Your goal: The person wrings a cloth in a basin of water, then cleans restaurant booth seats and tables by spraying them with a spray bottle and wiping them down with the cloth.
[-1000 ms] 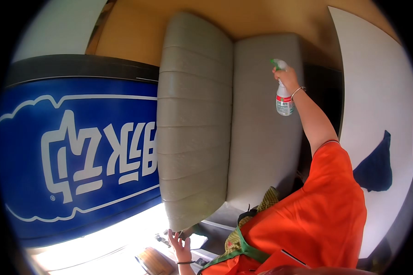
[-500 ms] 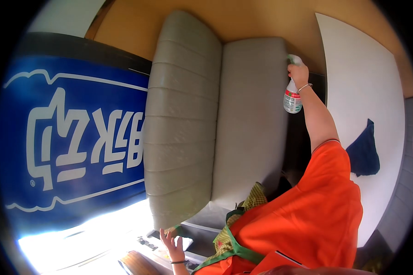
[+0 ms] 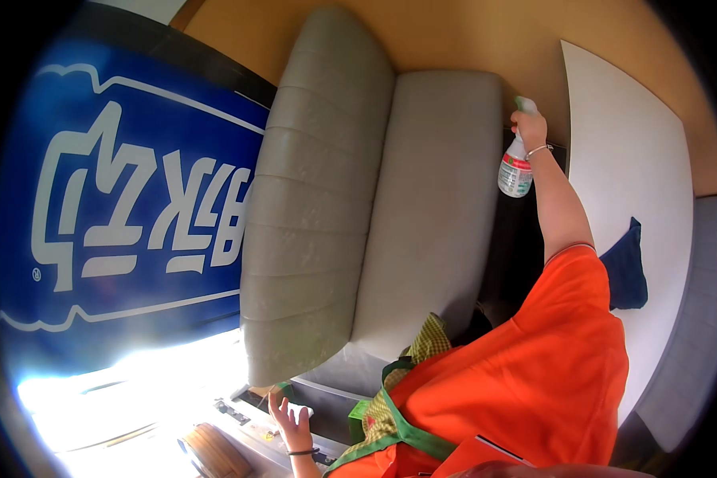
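My right hand (image 3: 531, 127) is wrapped round the neck of a white spray bottle (image 3: 515, 167) with a green nozzle and a red-banded label. The bottle hangs over the dark gap beside the smooth grey seat cushion (image 3: 430, 191). Down at the lower left, my left hand (image 3: 293, 429) has its fingers apart, near the lower end of the ribbed grey backrest (image 3: 311, 207). Its fingers overlap a small white item behind them, and no grip on it shows.
A white tabletop (image 3: 637, 143) with a dark blue cloth (image 3: 627, 271) stands at the right. On the left is a blue sign (image 3: 159, 175) with white characters. A round wooden object (image 3: 213, 451) and a bright green item (image 3: 359, 413) are near the bottom. Another grey seat shows at the far right.
The spray bottle and my right hand have moved right, from over the seat cushion to past its edge. My left hand has shifted slightly left in view. The camera view has tilted.
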{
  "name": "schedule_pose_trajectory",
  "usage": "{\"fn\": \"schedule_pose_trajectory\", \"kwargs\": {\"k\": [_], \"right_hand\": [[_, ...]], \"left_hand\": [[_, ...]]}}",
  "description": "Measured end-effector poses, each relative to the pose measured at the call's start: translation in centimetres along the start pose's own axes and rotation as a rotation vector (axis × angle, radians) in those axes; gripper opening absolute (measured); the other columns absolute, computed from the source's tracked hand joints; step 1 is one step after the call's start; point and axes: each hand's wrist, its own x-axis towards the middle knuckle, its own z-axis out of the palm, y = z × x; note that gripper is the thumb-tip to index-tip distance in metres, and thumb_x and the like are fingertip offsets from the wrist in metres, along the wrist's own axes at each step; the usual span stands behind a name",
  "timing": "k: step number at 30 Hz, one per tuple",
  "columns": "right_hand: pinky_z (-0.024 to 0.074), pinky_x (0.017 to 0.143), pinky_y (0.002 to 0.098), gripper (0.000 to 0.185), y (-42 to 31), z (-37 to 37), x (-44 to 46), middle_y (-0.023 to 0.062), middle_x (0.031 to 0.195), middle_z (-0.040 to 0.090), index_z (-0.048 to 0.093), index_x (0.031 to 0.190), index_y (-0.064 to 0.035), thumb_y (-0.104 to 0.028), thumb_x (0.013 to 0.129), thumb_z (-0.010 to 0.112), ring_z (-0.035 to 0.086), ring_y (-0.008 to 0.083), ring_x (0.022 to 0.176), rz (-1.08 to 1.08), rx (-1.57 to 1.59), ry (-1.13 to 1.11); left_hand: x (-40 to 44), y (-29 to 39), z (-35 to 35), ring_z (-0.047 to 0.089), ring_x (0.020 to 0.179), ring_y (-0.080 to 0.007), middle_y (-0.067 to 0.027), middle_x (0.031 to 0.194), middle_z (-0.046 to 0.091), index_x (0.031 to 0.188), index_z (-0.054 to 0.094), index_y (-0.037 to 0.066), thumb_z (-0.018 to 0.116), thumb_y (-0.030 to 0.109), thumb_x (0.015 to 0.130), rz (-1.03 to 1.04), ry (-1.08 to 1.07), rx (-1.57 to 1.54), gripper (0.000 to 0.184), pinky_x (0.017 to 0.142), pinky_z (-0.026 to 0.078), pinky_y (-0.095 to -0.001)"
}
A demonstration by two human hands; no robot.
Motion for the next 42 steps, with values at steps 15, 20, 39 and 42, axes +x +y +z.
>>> {"fn": "schedule_pose_trajectory", "kwargs": {"k": [15,20,39,42], "right_hand": [[0.0416,0.046,0.0303,0.012,1.7,0.2,-11.9,0.0081,0.057,0.054,0.055,0.073,0.0005,-0.009,0.065,0.057,0.054,0.0162,0.048,-0.069,-0.058,-0.224],[0.0432,0.049,0.03,0.014,-0.6,1.5,-15.0,0.008,0.058,0.054,0.055,0.075,0.0016,-0.009,0.066,0.058,0.054,0.0159,0.049,-0.112,-0.093,-0.294],[0.0433,0.073,0.0327,0.043,-3.0,1.5,-47.1,0.0105,0.086,0.057,0.049,0.102,-0.0024,-0.03,0.075,0.067,0.056,0.0222,0.081,-0.364,-0.18,-0.367],[0.0419,0.08,0.0355,0.05,-3.8,0.7,-51.9,0.0148,0.095,0.054,0.043,0.112,-0.0007,-0.03,0.077,0.064,0.053,0.0264,0.091,-0.326,-0.101,-0.508]], "left_hand": [[1.8,-6.1,-1.3,0.036,0.12,-0.031,-0.0113,0.138,0.02,0.138,0.018,0.013,0.063,0.017,0.075,0.014,-0.117,-0.071,0.077,0.096,0.031,-0.0468],[2.5,-8.7,-1.9,0.037,0.12,-0.0295,-0.0105,0.138,0.021,0.138,0.019,0.013,0.061,0.016,0.077,0.076,-0.099,-0.082,0.074,0.095,0.031,-0.046],[4.8,1.5,18.2,0.045,0.113,-0.0322,-0.0202,0.116,0.05,0.129,0.031,0.0,0.064,0.012,0.074,1.082,-0.46,-0.184,0.065,0.094,0.037,-0.0368],[2.5,3.0,17.9,0.053,0.097,-0.0236,-0.0138,0.1,0.054,0.125,0.032,0.0,0.064,0.01,0.074,0.822,-0.673,-0.592,0.062,0.081,0.044,-0.0334]]}}
